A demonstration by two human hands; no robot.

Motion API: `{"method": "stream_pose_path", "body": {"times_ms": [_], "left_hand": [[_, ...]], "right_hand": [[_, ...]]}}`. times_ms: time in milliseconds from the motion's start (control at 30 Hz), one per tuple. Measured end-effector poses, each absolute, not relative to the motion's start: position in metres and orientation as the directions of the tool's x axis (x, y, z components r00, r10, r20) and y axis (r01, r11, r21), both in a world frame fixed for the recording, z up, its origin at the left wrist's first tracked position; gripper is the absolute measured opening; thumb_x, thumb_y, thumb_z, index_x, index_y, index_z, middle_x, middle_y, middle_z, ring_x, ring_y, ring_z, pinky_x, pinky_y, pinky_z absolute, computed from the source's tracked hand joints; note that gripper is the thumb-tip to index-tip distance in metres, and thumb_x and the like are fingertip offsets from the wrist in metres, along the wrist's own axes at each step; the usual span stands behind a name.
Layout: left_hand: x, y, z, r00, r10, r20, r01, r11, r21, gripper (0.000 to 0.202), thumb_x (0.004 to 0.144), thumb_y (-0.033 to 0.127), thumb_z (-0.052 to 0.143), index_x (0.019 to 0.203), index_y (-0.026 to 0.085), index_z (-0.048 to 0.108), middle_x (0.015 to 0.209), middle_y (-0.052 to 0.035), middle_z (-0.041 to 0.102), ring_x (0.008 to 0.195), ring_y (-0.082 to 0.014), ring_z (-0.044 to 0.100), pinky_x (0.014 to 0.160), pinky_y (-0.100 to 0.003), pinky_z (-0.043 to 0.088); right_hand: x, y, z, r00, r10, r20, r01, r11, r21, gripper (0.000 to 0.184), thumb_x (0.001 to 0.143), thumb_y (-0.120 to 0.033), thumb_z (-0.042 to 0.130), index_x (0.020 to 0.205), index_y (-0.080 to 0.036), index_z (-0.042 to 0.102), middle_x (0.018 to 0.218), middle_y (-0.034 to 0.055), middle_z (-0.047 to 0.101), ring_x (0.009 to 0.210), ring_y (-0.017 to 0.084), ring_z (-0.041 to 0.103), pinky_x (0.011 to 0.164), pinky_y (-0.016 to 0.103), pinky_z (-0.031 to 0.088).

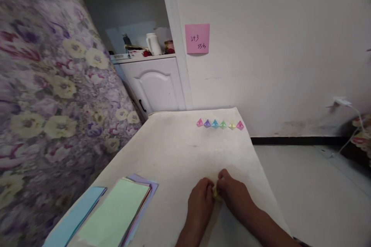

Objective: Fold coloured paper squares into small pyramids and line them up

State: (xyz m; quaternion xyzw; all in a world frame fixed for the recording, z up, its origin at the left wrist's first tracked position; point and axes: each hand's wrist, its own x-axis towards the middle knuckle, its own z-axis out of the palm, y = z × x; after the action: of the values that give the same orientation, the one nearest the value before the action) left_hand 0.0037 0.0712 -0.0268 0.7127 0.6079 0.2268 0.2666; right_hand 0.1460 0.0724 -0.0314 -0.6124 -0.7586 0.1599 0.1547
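Low on the table, my left hand (201, 199) and my right hand (234, 191) meet around a small piece of yellow paper (215, 193). Fingers of both hands are closed on it, and they hide most of its shape. Toward the far edge stands a row of small folded paper pieces in several colours, among them a blue one (215, 124), a yellow one (232, 126) and a dark pink one (240, 125) at the right end.
A stack of coloured paper sheets with a light green one (116, 212) on top lies at the left, beside blue sheets (75, 214). A flowered curtain (58, 104) borders the table (171, 154). A pink note (197, 38) is on the wall behind.
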Motion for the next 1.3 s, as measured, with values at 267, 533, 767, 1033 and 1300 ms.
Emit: {"method": "stream_pose_path", "body": {"times_ms": [267,533,767,1033,1300], "left_hand": [[-0.002,0.074,-0.027,0.168,0.984,0.066,0.666,-0.163,0.728,0.025,0.084,0.018,0.032,0.084,0.019,0.057,0.084,-0.0034,0.064,0.077,-0.0154,0.057,0.069,-0.025,0.039],[-0.002,0.082,-0.027,0.156,0.986,0.051,0.707,-0.148,0.692,0.027,0.085,0.021,0.032,0.080,0.018,0.058,0.077,-0.0038,0.064,0.073,-0.0152,0.056,0.067,-0.024,0.037],[0.013,0.087,-0.029,0.198,0.979,0.048,0.794,-0.189,0.578,0.030,0.084,0.022,0.035,0.063,0.017,0.055,0.065,-0.0023,0.060,0.063,-0.0134,0.052,0.058,-0.023,0.032],[0.012,0.084,-0.032,0.197,0.979,-0.060,0.834,-0.135,0.535,0.025,0.082,0.027,0.040,0.066,0.017,0.057,0.065,-0.0018,0.062,0.061,-0.0133,0.052,0.054,-0.023,0.028],[0.001,0.082,-0.033,0.208,0.977,-0.042,0.785,-0.142,0.603,0.024,0.082,0.023,0.039,0.070,0.018,0.058,0.069,-0.0012,0.063,0.065,-0.0134,0.054,0.057,-0.022,0.031]], "right_hand": [[0.160,0.068,-0.025,-0.261,0.959,0.110,0.763,0.274,-0.585,0.034,0.069,-0.003,0.043,0.085,-0.026,0.062,0.117,0.0007,0.047,0.083,0.013,0.056,0.070,0.023,0.038],[0.177,0.072,-0.028,-0.047,0.992,0.118,0.687,0.118,-0.717,0.031,0.068,-0.010,0.046,0.094,-0.023,0.053,0.088,-0.0005,0.057,0.063,0.012,0.053,0.063,0.024,0.039],[0.173,0.064,-0.044,-0.065,0.998,-0.021,0.751,0.035,-0.660,0.025,0.076,-0.019,0.048,0.101,-0.021,0.050,0.067,-0.0009,0.062,0.064,0.016,0.058,0.059,0.024,0.035],[0.159,0.067,-0.047,-0.074,0.995,0.068,0.795,0.100,-0.598,0.037,0.077,-0.012,0.042,0.113,-0.019,0.046,0.084,0.0038,0.064,0.076,0.017,0.059,0.066,0.025,0.035],[0.164,0.069,-0.045,-0.051,0.995,0.089,0.744,0.098,-0.661,0.035,0.072,-0.011,0.045,0.105,-0.022,0.050,0.086,0.0002,0.059,0.071,0.014,0.056,0.064,0.023,0.037]]}}
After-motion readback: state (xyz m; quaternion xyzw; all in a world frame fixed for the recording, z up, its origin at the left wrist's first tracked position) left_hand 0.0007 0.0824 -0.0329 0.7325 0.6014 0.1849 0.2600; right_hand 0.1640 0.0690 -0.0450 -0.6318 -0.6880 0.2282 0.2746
